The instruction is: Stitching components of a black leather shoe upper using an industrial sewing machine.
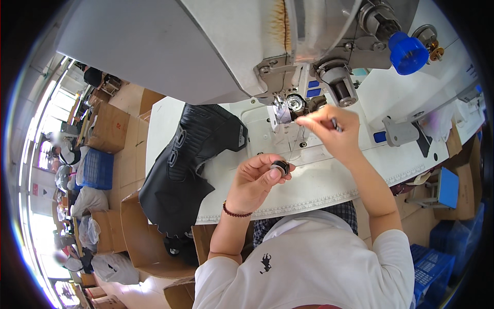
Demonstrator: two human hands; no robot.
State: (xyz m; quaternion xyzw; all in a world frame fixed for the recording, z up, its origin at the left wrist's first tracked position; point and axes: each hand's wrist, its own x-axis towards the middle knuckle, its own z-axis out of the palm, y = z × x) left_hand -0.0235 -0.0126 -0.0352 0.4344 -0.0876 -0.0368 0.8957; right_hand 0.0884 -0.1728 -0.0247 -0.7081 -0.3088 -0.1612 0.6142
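Partly hidden, a round metal piece (280,166) sits clamped in left fingers (268,178); right fingers (315,125) clasp a half-covered dark object (337,125).

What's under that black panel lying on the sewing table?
The black panel rests partly on the white tabletop; its lower end overhangs the edge, with an open cardboard box showing below. Anything else directly beneath is covered, so I can't tell.

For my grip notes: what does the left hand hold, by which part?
Left hand holds a round, black-and-silver metallic piece by its rim, between thumb and fingers.
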